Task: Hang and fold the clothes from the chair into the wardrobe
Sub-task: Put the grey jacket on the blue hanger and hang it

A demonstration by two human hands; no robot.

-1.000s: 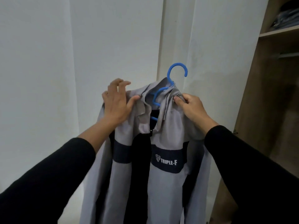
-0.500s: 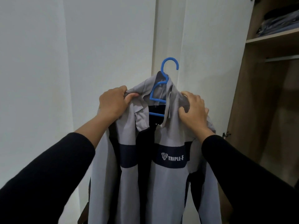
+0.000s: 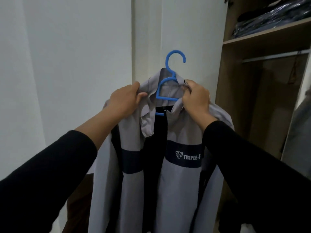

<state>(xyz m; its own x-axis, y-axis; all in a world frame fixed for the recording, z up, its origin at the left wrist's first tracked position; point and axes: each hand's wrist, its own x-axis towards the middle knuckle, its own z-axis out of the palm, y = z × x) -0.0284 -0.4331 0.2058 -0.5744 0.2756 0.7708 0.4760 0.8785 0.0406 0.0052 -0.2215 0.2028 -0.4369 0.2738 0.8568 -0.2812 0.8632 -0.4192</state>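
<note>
A grey jacket with a dark navy chest band and white "TRIPLE-F" lettering hangs open-fronted on a blue plastic hanger, held up in front of me. My left hand grips the jacket's left collar and shoulder. My right hand pinches the right side of the collar beside the hanger's neck. The hanger's hook points up, free of any rail. The open wardrobe stands to the right.
A metal hanging rail runs inside the wardrobe under a wooden shelf that carries folded dark clothes in plastic. A white wardrobe door and a white wall are behind the jacket. Something brown shows low at the left.
The view has turned toward the wardrobe, so more of the shelf and rail shows. My left hand closed on the collar, and my right hand shifted up to pinch the collar by the hanger.
</note>
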